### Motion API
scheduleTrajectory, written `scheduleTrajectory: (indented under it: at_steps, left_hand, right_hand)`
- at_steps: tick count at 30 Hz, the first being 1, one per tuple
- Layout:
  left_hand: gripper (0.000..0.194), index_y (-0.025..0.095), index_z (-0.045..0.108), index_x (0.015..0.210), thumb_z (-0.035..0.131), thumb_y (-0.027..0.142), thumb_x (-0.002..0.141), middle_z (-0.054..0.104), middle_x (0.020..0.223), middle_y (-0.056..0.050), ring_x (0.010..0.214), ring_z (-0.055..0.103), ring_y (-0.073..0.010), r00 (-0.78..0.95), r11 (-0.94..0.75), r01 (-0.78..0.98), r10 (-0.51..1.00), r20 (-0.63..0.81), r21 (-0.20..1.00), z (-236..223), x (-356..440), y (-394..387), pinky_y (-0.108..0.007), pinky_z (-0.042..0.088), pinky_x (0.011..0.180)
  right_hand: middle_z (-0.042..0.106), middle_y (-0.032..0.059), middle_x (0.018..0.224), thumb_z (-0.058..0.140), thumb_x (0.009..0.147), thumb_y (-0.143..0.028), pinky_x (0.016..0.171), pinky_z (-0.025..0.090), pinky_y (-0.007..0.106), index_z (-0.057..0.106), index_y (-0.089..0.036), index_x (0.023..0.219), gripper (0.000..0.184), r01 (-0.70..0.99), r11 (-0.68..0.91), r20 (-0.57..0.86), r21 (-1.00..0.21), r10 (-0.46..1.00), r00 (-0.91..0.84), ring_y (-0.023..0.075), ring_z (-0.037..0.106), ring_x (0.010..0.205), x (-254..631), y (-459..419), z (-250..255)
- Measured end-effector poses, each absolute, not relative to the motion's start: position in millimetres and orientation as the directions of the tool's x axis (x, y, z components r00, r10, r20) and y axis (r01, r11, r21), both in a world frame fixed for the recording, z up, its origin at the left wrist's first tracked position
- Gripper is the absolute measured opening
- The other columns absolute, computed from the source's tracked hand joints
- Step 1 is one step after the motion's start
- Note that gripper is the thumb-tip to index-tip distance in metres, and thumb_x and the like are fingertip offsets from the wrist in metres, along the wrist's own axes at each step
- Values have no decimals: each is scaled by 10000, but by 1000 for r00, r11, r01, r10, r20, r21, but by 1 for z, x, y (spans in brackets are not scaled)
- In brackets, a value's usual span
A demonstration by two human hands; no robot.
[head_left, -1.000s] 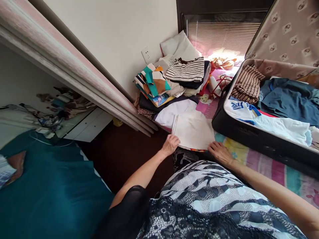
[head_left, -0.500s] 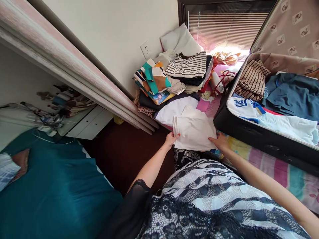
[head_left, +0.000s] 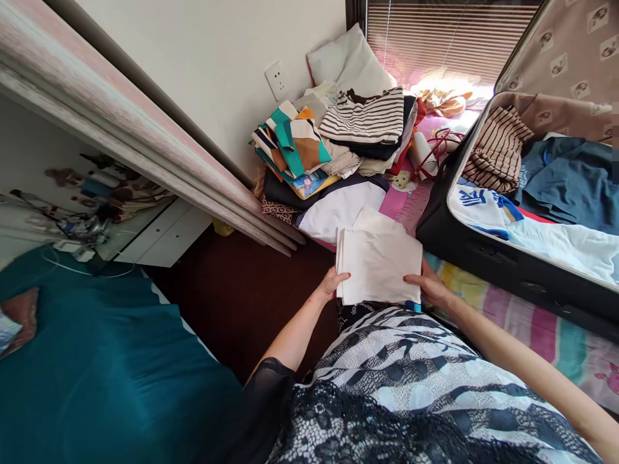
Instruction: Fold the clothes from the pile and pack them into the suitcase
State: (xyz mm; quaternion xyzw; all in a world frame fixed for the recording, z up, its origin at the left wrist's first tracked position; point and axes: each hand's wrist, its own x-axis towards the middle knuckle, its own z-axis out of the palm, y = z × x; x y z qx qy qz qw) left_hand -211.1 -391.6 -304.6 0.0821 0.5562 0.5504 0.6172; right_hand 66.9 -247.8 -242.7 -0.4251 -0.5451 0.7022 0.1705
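Note:
A folded white garment is held in front of my body, its exact kind not clear. My left hand grips its left edge, thumb on top and fingers underneath. At the right edge, my right hand pinches it the same way, fingers hidden below the cloth. Just beyond lies another white folded cloth at the front of the clothes pile. A black suitcase stands open to the right of my right hand.
Stacked clothes, with a striped shirt and a multicoloured garment, lie by the wall near a pillow. The suitcase holds several garments, including a dark blue one. A teal-covered bed is at left, past the dark floor.
Both hands have drawn the white garment slightly closer to my body and raised it a little. The camera view has tilted down somewhat.

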Motion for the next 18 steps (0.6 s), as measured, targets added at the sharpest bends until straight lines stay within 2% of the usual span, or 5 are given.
scheduleTrajectory:
  at_steps: [6,10,12,14,18]
  left_hand:
    - [618,155,747,1121,864,209,517,820,960,-79,888,759,-293,-135,417,-606,785,-604,677,-303,-199,-389,-447,606,909]
    - [648,145,728,1208,885,454,661,826,1099,-153,1160,763,-392,-57,359,-750,802,-595,555,-298,-188,-386,-518,587,1067]
    - [735,134,717,1249,843,636,727,811,1196,-195,1287,722,-422,-3,334,-813,817,-577,477,-298,-188,-385,-546,563,1124]
    - [762,130,704,1270,832,677,755,799,1253,-216,1349,695,-429,6,322,-840,811,-585,438,-302,-191,-385,-570,539,1162]
    - [555,111,728,1136,908,291,644,835,1058,-194,1200,772,-426,-31,383,-797,746,-665,467,-313,-203,-386,-592,539,1155]
  right_hand:
    - [694,139,1444,772,700,-356,966,646,503,297,-281,1750,1155,157,-230,-277,-960,727,-629,359,718,1187,24,-260,-212]
    - [757,78,1133,873,788,-453,916,645,517,-50,-268,1808,1388,168,-323,-322,-931,515,-794,275,747,944,-29,-266,-223]
    - [740,95,1176,938,726,-489,1004,615,536,100,-245,1806,1389,215,-312,-338,-925,421,-842,267,737,1022,-49,-265,-241]
    - [725,122,1224,967,657,-481,1071,583,541,380,-200,1718,1245,275,-263,-364,-925,401,-841,274,720,1104,-58,-261,-261]
    - [736,132,1129,855,724,-501,1046,593,530,657,-151,1421,804,355,-112,-340,-928,644,-685,291,722,1054,-43,-247,-291]
